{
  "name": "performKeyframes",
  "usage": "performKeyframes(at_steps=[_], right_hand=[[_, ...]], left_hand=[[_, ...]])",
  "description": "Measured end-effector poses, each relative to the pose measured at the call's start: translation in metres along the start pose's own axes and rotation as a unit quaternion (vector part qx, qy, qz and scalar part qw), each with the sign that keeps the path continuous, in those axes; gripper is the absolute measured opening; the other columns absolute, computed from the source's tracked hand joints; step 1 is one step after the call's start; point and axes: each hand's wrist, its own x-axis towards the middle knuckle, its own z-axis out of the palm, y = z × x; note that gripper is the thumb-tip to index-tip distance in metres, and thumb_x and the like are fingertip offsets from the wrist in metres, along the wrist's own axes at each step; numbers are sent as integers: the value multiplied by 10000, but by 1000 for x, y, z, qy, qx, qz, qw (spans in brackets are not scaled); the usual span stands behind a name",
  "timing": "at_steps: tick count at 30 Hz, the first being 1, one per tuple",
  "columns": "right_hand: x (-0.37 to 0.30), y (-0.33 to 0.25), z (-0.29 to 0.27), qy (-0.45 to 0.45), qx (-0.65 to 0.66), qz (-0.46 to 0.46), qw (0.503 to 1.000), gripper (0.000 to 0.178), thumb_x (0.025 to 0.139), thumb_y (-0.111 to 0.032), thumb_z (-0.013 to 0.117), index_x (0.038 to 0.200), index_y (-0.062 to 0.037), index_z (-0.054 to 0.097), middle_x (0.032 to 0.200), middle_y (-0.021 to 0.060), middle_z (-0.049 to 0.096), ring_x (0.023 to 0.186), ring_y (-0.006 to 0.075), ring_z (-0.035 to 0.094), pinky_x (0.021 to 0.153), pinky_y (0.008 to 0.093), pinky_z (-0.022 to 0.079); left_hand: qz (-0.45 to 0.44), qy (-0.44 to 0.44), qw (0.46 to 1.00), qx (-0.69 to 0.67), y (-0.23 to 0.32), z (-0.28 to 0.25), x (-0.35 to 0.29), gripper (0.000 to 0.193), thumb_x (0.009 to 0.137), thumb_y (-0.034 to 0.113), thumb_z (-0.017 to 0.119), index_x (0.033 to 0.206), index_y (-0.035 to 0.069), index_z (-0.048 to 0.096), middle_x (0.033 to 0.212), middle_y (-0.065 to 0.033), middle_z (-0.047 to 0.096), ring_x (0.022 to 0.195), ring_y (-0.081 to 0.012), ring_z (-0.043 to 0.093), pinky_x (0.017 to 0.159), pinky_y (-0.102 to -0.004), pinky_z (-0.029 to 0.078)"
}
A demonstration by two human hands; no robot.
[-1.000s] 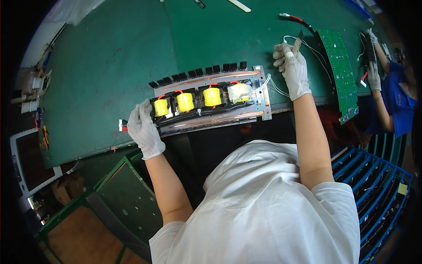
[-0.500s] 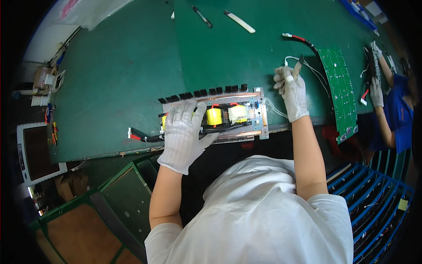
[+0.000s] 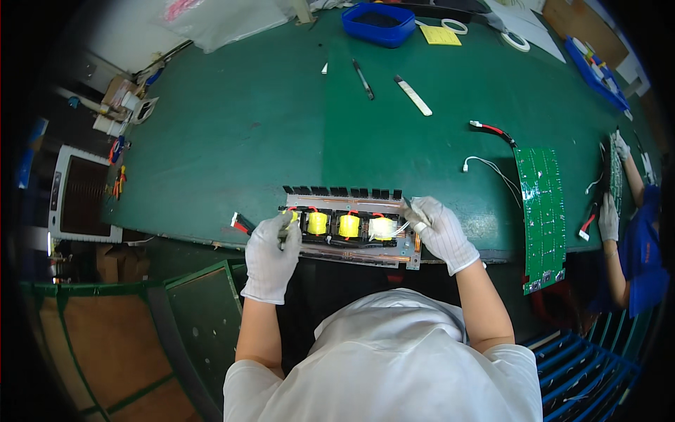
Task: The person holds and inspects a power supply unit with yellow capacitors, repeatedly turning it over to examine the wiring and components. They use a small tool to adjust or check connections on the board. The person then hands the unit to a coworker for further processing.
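Right hand (image 3: 430, 224) — moved to coil board (image 3: 337, 254), right end; left hand (image 3: 273, 254) — back at left end; grips unclear.

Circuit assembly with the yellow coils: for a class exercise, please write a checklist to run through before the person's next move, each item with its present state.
1. Left hand and right hand gloved: ok.
2. Left hand at the left end of the circuit assembly: ok.
3. Right hand free of any tool: cannot tell, too small to make out.
4. Circuit assembly well back from the front edge of the green bench: not ok, it lies at that edge.
5. Pen and slim white tool apart from the assembly: ok.
6. Green circuit board wholly over the bench: not ok, its near end juts past the edge.
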Motion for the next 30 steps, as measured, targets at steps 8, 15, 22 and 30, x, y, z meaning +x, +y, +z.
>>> performKeyframes(at_steps=[8,15,22,30], right_hand=[[-24,3,-18,34,201,227,952,299,934,-279,550,1041,-11,626,835,148,608,656,188,589,632,332,501],[-60,3,-2,48,-46,28,997,276,834,-232,682,1027,-44,622,869,145,636,749,331,624,665,387,506],[-19,-16,13,-64,-192,1,979,607,743,-391,734,1206,-83,492,1099,190,572,895,380,617,723,446,522],[24,-33,-18,-140,-125,61,980,475,765,-469,704,890,-14,647,737,158,619,672,308,620,633,405,502]], left_hand=[[122,-9,989,79,-21,5,-21,411,766,139,708,1145,28,593,1232,-217,547,1126,-380,534,959,-441,427],[115,-65,991,-14,-107,11,-7,492,787,210,678,1214,-2,556,1230,-230,562,1122,-370,551,964,-427,440],[118,-169,978,-16,-120,13,11,440,754,259,696,1093,-8,609,1062,-213,631,988,-374,597,837,-410,488],[14,-220,975,-42,-94,-5,31,422,840,411,613,806,-7,667,685,-206,623,667,-383,604,601,-427,459]])
